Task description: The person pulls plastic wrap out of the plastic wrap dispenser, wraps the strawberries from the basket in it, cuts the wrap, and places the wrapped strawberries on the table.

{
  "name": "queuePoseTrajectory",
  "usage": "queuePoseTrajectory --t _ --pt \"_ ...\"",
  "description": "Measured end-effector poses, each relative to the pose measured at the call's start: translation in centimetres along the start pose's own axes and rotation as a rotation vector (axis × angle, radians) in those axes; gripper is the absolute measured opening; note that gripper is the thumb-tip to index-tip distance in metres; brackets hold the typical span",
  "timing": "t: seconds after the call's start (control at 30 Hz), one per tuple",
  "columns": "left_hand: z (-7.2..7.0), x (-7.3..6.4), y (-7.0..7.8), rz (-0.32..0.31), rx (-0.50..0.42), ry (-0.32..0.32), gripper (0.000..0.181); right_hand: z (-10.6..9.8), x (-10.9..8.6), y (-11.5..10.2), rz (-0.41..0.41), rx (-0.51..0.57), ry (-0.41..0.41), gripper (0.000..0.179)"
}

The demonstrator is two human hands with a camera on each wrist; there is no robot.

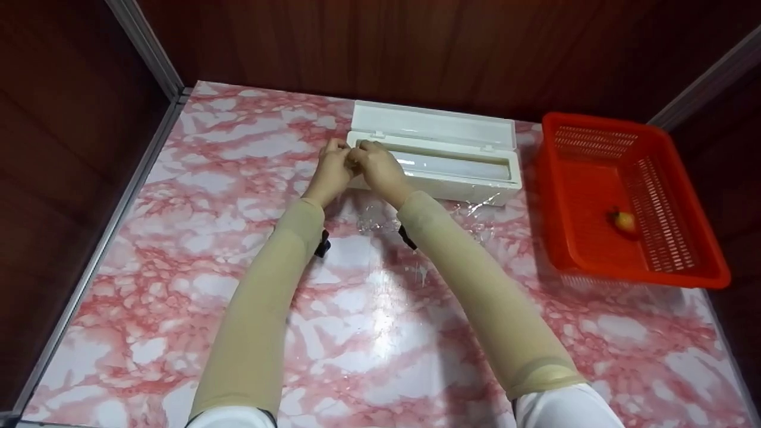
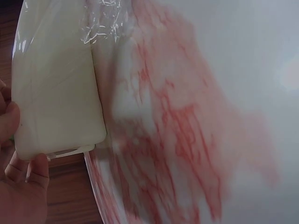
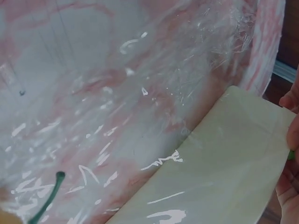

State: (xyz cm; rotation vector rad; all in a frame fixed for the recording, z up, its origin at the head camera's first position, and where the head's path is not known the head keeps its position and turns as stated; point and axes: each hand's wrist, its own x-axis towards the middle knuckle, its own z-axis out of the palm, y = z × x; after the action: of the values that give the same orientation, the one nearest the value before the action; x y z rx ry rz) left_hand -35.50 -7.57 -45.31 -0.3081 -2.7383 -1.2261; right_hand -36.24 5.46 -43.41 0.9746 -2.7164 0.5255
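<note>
A white cling film box (image 1: 443, 189) stands at the back of the table, its lid (image 1: 434, 125) raised and a film roll (image 1: 452, 165) inside. At its left end both hands meet. My left hand (image 1: 333, 169) has curled fingers round the box's corner; in the left wrist view its thumb (image 2: 38, 169) rests against the box end. The right hand (image 1: 380, 169) has bent fingers at the top of that end, around a small green piece (image 3: 291, 155), mostly hidden by fingers. Clear film (image 3: 173, 88) drapes over the box front and spreads across the table.
A red plastic basket (image 1: 553, 196) stands to the right, a small yellow fruit (image 1: 624, 222) in it. In the right wrist view a green stem (image 3: 49, 196) rises from something yellow at the lower left. Dark wood panels (image 1: 333, 53) border the marbled red-and-white table (image 1: 196, 261).
</note>
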Motion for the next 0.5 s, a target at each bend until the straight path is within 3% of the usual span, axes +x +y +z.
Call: queuePoseTrajectory --t 0.5 --pt "0.11 -0.18 0.16 -0.009 0.003 0.006 0.025 -0.26 -0.67 0.58 0.001 -0.027 -0.006 0.014"
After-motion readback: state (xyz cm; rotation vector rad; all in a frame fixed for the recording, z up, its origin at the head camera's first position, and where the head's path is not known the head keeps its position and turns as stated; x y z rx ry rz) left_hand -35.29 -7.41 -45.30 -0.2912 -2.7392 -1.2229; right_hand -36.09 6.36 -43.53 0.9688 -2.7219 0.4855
